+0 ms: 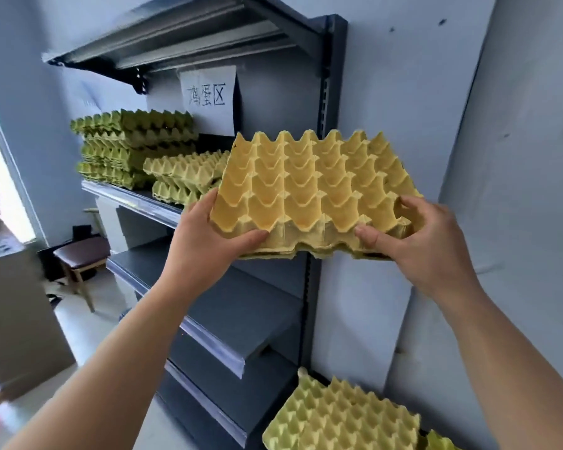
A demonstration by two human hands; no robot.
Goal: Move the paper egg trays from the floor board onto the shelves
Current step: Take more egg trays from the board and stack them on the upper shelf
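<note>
I hold a thin stack of yellow paper egg trays [309, 190] in the air, level with the shelf [134, 198] that bears other trays. My left hand [208, 235] grips its near left corner, thumb on the front edge. My right hand [426, 235] grips its near right corner, fingers curled over the top. On that shelf stand a tall stack of greenish trays [134, 144] at the left and a lower stack [182, 177] beside it. More egg trays [342, 420] lie low at the bottom right.
A handwritten paper sign [208, 99] hangs on the shelf unit's back panel. Dark lower shelves [228, 319] jut out below the held trays. A top shelf [176, 34] overhangs. A small stool [82, 258] and a cardboard box [17, 319] stand at the left.
</note>
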